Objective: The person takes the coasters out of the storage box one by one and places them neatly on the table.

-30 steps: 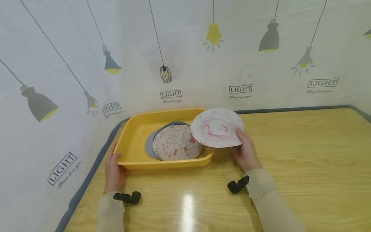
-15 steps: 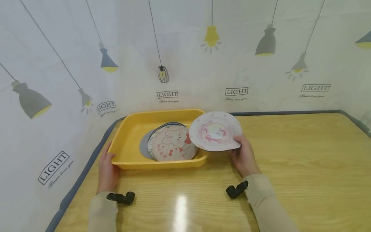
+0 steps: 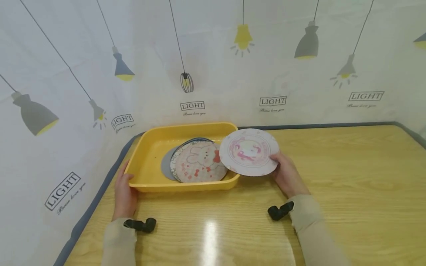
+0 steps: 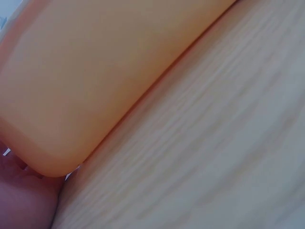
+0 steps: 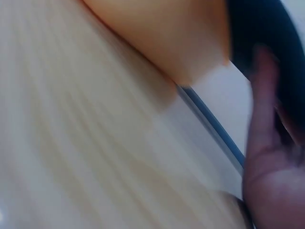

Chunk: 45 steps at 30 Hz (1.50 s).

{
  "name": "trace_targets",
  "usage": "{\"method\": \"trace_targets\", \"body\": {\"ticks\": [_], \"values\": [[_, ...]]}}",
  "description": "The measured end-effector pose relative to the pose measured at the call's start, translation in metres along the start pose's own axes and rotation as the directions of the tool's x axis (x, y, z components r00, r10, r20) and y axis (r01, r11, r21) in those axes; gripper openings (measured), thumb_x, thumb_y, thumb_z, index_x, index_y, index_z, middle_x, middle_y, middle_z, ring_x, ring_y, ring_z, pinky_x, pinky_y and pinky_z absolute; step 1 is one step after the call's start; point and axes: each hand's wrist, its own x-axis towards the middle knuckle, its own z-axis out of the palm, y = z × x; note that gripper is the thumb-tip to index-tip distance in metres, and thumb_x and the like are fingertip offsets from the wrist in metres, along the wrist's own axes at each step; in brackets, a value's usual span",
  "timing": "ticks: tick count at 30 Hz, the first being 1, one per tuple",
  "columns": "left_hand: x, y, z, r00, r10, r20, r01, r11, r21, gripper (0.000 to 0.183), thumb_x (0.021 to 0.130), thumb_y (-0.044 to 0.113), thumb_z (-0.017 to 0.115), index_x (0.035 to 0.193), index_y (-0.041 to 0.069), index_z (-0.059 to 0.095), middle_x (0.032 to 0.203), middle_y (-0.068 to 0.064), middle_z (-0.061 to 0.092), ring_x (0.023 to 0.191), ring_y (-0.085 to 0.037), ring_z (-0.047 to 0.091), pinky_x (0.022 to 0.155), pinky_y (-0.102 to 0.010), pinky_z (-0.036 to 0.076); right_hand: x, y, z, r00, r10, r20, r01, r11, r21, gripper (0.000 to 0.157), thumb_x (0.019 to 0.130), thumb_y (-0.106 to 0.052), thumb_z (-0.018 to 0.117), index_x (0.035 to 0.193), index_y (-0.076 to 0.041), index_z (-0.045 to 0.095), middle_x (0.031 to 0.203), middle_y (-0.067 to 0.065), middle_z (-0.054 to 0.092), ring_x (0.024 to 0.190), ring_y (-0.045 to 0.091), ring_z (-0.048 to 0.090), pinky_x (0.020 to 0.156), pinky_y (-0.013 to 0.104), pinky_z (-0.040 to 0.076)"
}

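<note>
A yellow plastic tray (image 3: pixel 146 166) stands on the table, and my left hand (image 3: pixel 125 194) grips its left front corner, thumb at the rim. In the left wrist view the tray's outer wall (image 4: pixel 95 71) fills the upper left. My right hand (image 3: pixel 287 175) holds a thin round mouse pad (image 3: pixel 249 151), white with a pink ring-shaped print, by its right edge, thumb on top. This pad overlaps the tray's right end. Its dark underside (image 5: pixel 259 28) shows in the right wrist view, with fingers beneath. Inside the tray lies a pink rabbit-print pad (image 3: pixel 199 162) over several others.
A grey round edge (image 3: pixel 167 162) and a dark blue one peek out from under the rabbit pad. The wooden table (image 3: pixel 349 177) stretches to the right. Behind it hangs a white cloth (image 3: pixel 219 74) printed with lamps, and a dark edging (image 3: pixel 316 126) runs along the table's back.
The pink-ring mouse pad, slightly bent at its lower right edge before, now lies flatter in my right hand, which has shifted a little right. My left hand stays on the tray.
</note>
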Motion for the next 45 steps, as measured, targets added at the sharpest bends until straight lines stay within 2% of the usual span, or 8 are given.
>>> {"method": "trace_targets", "body": {"ticks": [3, 5, 14, 18, 24, 32, 38, 45], "values": [[0.000, 0.000, 0.001, 1.000, -0.009, 0.003, 0.009, 1.000, -0.018, 0.055, 0.087, 0.000, 0.026, 0.139, 0.016, 0.031, 0.140, -0.004, 0.029, 0.123, -0.024, 0.030, 0.092, -0.029, 0.034, -0.002, -0.006, -0.011, 0.990, 0.036, 0.134, -0.026, 0.997, -0.076, 0.043, 0.093, -0.006, 0.036, 0.136, -0.003, 0.030, 0.109, 0.005, 0.050, 0.084, 0.011, 0.053, 0.067, 0.025, 0.046], [0.000, 0.000, 0.001, 1.000, -0.012, 0.003, 0.012, 1.000, -0.027, 0.055, 0.087, -0.001, 0.026, 0.139, 0.016, 0.031, 0.140, -0.004, 0.028, 0.122, -0.024, 0.030, 0.092, -0.029, 0.034, -0.003, -0.009, -0.016, 0.981, 0.062, 0.183, -0.049, 0.996, -0.079, 0.046, 0.093, -0.005, 0.035, 0.138, -0.003, 0.026, 0.112, 0.008, 0.051, 0.086, 0.014, 0.056, 0.068, 0.028, 0.048], [-0.001, -0.001, 0.002, 1.000, -0.008, -0.005, 0.007, 0.999, -0.036, 0.055, 0.086, -0.001, 0.026, 0.139, 0.016, 0.032, 0.140, -0.004, 0.029, 0.123, -0.024, 0.031, 0.093, -0.030, 0.033, -0.003, -0.013, -0.019, 0.970, 0.079, 0.232, -0.061, 0.995, -0.085, 0.051, 0.090, 0.003, 0.028, 0.140, -0.002, 0.020, 0.111, 0.012, 0.054, 0.087, 0.018, 0.059, 0.068, 0.034, 0.050], [-0.001, 0.000, -0.001, 1.000, -0.004, -0.010, 0.003, 1.000, -0.022, 0.055, 0.087, 0.000, 0.027, 0.139, 0.016, 0.033, 0.139, -0.004, 0.030, 0.121, -0.024, 0.033, 0.090, -0.029, 0.036, -0.004, -0.012, -0.019, 0.976, 0.049, 0.212, -0.033, 0.996, -0.077, 0.053, 0.088, 0.005, 0.027, 0.140, -0.002, 0.021, 0.111, 0.011, 0.054, 0.086, 0.017, 0.060, 0.067, 0.032, 0.050], [-0.001, 0.002, 0.000, 1.000, -0.007, -0.016, 0.007, 1.000, -0.029, 0.055, 0.087, -0.001, 0.026, 0.138, 0.016, 0.033, 0.139, -0.004, 0.030, 0.121, -0.024, 0.032, 0.089, -0.028, 0.036, -0.003, -0.014, -0.018, 0.992, 0.005, 0.126, 0.002, 0.998, -0.057, 0.048, 0.087, 0.005, 0.028, 0.134, -0.002, 0.031, 0.104, 0.007, 0.055, 0.079, 0.013, 0.058, 0.062, 0.026, 0.049], [0.001, 0.004, 0.005, 1.000, 0.005, -0.009, -0.005, 1.000, -0.017, 0.055, 0.086, -0.001, 0.027, 0.138, 0.016, 0.034, 0.139, -0.004, 0.031, 0.122, -0.025, 0.032, 0.092, -0.031, 0.035, -0.001, -0.019, -0.023, 0.997, -0.033, 0.074, 0.028, 0.997, 0.072, 0.053, 0.087, 0.005, 0.025, 0.137, -0.010, 0.027, 0.110, 0.004, 0.051, 0.079, 0.013, 0.055, 0.061, 0.025, 0.047], [0.001, 0.004, 0.005, 1.000, 0.003, -0.015, -0.003, 1.000, -0.017, 0.054, 0.086, -0.001, 0.028, 0.137, 0.016, 0.035, 0.139, -0.004, 0.031, 0.123, -0.025, 0.031, 0.091, -0.030, 0.034, 0.000, -0.020, -0.030, 0.995, -0.076, 0.071, 0.059, 0.975, 0.216, 0.052, 0.087, 0.007, 0.023, 0.136, -0.009, 0.027, 0.109, 0.006, 0.054, 0.081, 0.015, 0.057, 0.064, 0.028, 0.048], [0.001, 0.003, 0.002, 1.000, 0.009, -0.027, -0.010, 1.000, -0.016, 0.055, 0.086, -0.002, 0.027, 0.137, 0.015, 0.035, 0.138, -0.006, 0.031, 0.121, -0.026, 0.033, 0.090, -0.030, 0.036, 0.002, -0.017, -0.034, 0.996, -0.075, 0.045, 0.055, 0.935, 0.350, 0.059, 0.086, 0.008, 0.020, 0.139, -0.019, 0.025, 0.115, 0.004, 0.050, 0.078, 0.015, 0.056, 0.060, 0.027, 0.046]]}}
